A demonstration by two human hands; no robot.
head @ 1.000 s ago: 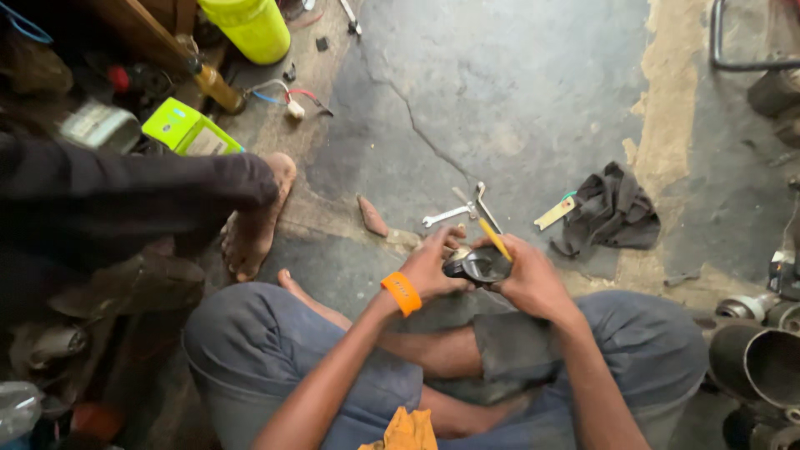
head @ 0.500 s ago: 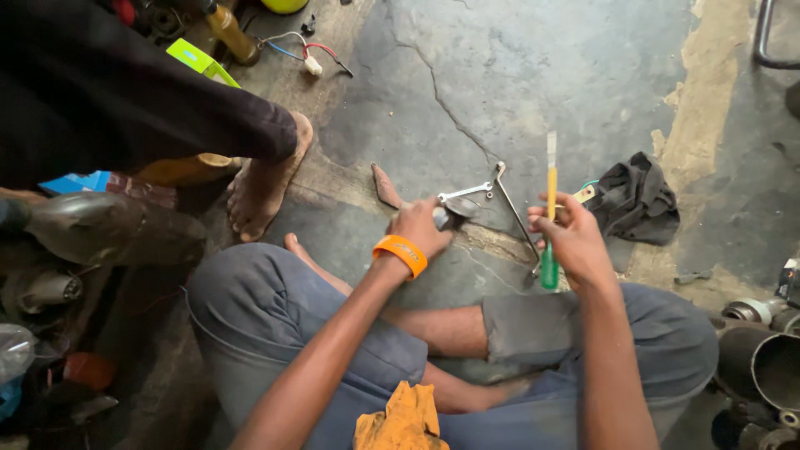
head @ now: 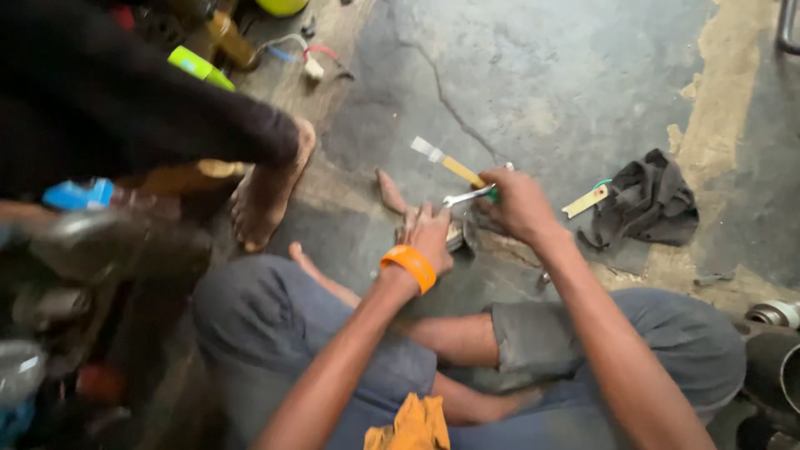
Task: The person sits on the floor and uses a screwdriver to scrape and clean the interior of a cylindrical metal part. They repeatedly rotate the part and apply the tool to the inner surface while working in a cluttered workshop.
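Screwdriver [head: 454, 169] now tipped down flat, no longer upright, right hand [head: 518, 202] wrapped tight round its green handle. Left hand [head: 429, 236] clamped over small metal part [head: 458, 233] on the floor [head: 583, 83], wrench [head: 468, 197] across it. Prying under way, apparently.

Small metal part [head: 457, 233] behind left hand [head: 429, 237]

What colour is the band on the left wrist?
Orange; the wristband shows clearly in the head view.
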